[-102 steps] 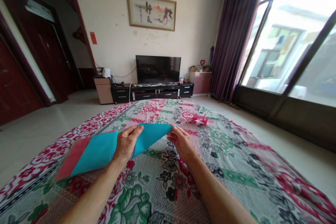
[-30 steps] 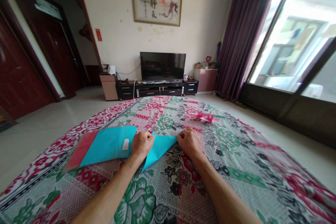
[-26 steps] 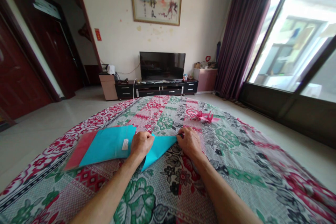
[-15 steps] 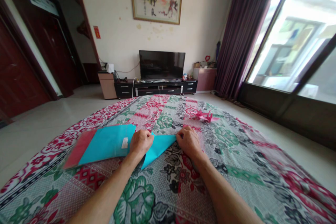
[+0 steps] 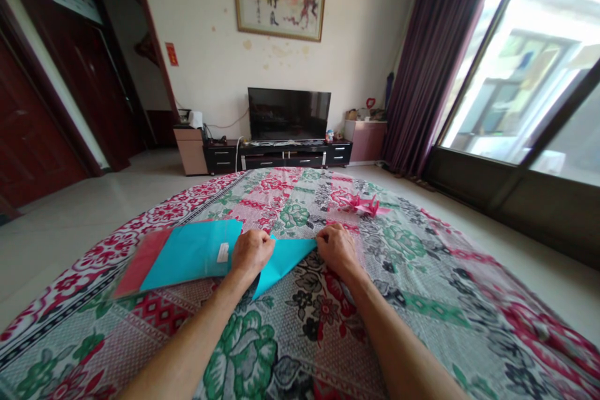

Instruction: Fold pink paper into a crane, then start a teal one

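Observation:
A blue sheet of paper [image 5: 287, 257], folded to a triangle, is stretched between my two hands just above the patterned tablecloth. My left hand [image 5: 252, 255] is closed on its left part, with the fingertips hidden behind the knuckles. At the sheet's right corner my right hand [image 5: 338, 246] pinches the tip. Left of my left hand, partly behind it, lies a clear packet of blue and red paper [image 5: 187, 255] with a small white label. Beyond my right hand rests a pink folded-paper piece [image 5: 365, 205] with several points.
The round table wears a flowered tablecloth [image 5: 244, 356] in red, green and grey. Behind it stand a television [image 5: 289, 114] and a low black cabinet [image 5: 267, 153]. A purple curtain [image 5: 422, 62] and a window are on the right, doors on the left.
Almost nothing differs. The view has shifted very slightly; both hands keep their hold on the blue sheet, and the packet and pink piece lie where they were.

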Motion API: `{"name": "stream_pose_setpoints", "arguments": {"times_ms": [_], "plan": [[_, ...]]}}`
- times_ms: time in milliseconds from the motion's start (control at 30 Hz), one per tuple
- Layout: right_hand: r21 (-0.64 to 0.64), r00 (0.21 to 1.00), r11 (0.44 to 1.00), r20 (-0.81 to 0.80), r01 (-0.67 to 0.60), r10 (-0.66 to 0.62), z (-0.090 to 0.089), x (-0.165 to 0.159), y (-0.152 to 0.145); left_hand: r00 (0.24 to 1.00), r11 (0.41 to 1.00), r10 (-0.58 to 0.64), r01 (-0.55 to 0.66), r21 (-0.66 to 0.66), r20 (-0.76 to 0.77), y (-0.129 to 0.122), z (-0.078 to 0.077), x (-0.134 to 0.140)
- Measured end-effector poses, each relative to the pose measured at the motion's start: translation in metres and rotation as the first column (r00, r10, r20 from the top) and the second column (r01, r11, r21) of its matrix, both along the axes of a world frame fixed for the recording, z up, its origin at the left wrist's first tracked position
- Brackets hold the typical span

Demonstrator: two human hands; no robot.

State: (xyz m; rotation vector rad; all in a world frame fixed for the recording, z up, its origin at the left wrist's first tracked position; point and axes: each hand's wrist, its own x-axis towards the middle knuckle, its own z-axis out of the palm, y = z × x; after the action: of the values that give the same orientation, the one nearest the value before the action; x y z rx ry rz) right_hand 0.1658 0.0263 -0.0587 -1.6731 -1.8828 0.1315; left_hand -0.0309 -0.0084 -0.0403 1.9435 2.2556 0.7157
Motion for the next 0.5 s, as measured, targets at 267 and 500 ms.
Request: {"name": "stream_pose_setpoints", "arguments": {"times_ms": [267, 500], "plan": [[-0.018, 0.997, 0.997, -0.039, 0.072, -0.073, -0.005, 0.0, 0.006, 0.999, 1.0, 0.005, -0.005, 0.013, 0.033, 0.001, -0.003, -0.001], [0.34, 0.972, 0.937, -0.181, -0.083, 0.151, 0.018, -0.011, -0.005, 0.954, 0.996, -0.07, 0.05, 0.076, 0.292, -0.001, 0.004, 0.0]]}}
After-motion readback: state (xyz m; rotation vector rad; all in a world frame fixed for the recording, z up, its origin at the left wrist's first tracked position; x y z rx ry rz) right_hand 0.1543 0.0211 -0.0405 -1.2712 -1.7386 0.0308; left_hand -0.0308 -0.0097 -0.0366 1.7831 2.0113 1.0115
